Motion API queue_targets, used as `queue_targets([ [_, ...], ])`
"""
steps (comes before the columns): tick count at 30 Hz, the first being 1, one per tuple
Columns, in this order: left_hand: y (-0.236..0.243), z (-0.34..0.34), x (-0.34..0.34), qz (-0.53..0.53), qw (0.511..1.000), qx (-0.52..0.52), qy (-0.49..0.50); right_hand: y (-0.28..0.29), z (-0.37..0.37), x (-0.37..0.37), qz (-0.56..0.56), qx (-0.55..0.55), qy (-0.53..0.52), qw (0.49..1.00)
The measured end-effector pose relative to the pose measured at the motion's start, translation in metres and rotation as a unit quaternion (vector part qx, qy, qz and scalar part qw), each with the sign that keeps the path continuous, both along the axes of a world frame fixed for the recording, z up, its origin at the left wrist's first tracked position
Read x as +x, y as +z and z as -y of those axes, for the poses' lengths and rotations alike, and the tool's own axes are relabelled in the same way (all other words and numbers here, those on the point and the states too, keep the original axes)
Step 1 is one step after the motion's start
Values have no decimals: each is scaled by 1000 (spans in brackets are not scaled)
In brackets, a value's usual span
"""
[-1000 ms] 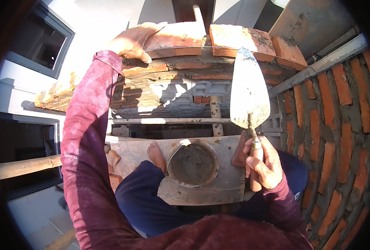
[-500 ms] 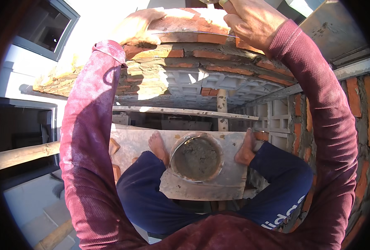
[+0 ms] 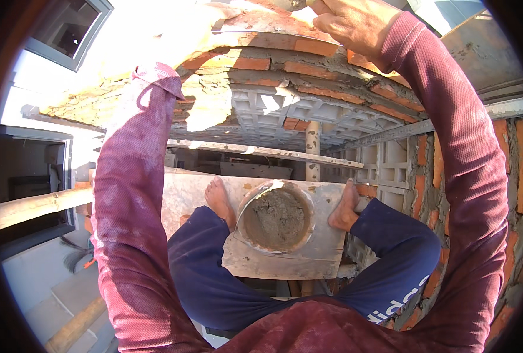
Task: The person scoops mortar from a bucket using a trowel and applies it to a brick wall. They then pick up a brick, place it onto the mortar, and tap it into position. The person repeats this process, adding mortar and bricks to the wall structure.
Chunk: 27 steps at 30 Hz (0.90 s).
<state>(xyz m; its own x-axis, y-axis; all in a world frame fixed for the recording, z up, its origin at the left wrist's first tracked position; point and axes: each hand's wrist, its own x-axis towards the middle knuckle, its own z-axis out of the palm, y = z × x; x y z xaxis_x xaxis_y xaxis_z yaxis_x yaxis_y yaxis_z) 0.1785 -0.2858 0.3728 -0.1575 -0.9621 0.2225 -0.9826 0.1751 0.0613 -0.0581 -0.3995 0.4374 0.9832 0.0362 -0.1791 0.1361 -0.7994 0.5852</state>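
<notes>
On the board (image 3: 255,269) stands a round bucket (image 3: 248,220) of grey, lumpy mortar (image 3: 278,219). Beyond, atop the wall (image 3: 317,71), lies an orange-red brick (image 3: 273,40), its upper face bleached by glare. The left hand (image 3: 198,32), washed out, and right hand (image 3: 352,26), cropped above, flank it; neither's grip can be told.

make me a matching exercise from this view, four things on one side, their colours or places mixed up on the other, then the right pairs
Column one
1. bucket of mortar
2. long brick beside the right grip
3. trousers
4. sleeves

Column two
A. dark blue, with pale lettering on one leg
B. on the board, between two bare feet
C. maroon
D. at the top of the front wall, partly in glaring sunlight

Right pairs: 1-B, 2-D, 3-A, 4-C
</notes>
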Motion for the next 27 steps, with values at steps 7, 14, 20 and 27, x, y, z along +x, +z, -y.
queue_targets([
  [7,6,-17,-3,0,1000,16,22,25,-5,-6,30,96,1,995],
  [14,0,-20,-4,-62,997,-47,31,20,-21,-37,143,221,-194,945],
  [20,0,-18,-10,-87,993,-43,60,21,-16,-43,139,259,-187,937],
  [27,3,-21,-16,-40,996,-61,58,23,-20,-35,108,210,-190,953],
])
